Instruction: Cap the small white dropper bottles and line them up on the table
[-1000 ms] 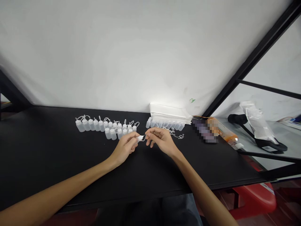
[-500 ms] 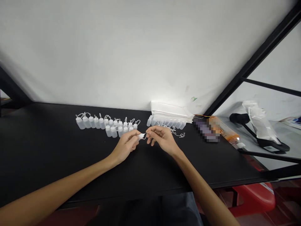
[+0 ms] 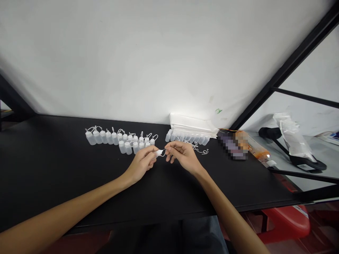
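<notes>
Black table: lay beneath both hands.
Bottle rows (image 3: 108, 138): stood upright beyond the left hand; looked light, soft-walled, smooth and perhaps slippery, best held around the body below the cap.
Left hand (image 3: 141, 164): reached forward, fingers curled and thumb pressed around the held bottle.
Right hand (image 3: 184, 157): angled inward, thumb and forefinger pinching the cord, other fingers loosely bent.
Held bottle (image 3: 159, 153): was tilted between the hands, nozzle rightward.
White cord (image 3: 164, 155): looped beside the nozzle, seemingly thin and flexible.
</notes>
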`<state>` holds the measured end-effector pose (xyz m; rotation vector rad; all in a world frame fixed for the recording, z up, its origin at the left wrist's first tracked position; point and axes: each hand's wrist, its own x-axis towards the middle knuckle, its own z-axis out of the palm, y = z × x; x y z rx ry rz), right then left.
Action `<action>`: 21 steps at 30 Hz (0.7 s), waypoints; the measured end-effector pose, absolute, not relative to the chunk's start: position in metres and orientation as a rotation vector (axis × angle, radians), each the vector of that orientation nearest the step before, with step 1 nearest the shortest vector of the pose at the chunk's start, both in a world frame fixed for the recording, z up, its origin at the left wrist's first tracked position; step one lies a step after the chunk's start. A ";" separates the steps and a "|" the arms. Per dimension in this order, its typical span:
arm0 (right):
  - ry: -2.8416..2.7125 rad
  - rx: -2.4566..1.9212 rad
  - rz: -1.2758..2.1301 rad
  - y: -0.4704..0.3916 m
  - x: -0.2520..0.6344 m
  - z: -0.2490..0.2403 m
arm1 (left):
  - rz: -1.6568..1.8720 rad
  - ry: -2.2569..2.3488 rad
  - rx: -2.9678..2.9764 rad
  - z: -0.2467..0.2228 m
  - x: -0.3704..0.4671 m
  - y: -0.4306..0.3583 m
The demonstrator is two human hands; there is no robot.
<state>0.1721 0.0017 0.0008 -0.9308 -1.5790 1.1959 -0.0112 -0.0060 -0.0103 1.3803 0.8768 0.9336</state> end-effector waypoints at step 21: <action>-1.596 -0.964 1.170 0.000 0.173 0.004 | 0.935 0.867 1.391 -0.011 -0.011 -0.007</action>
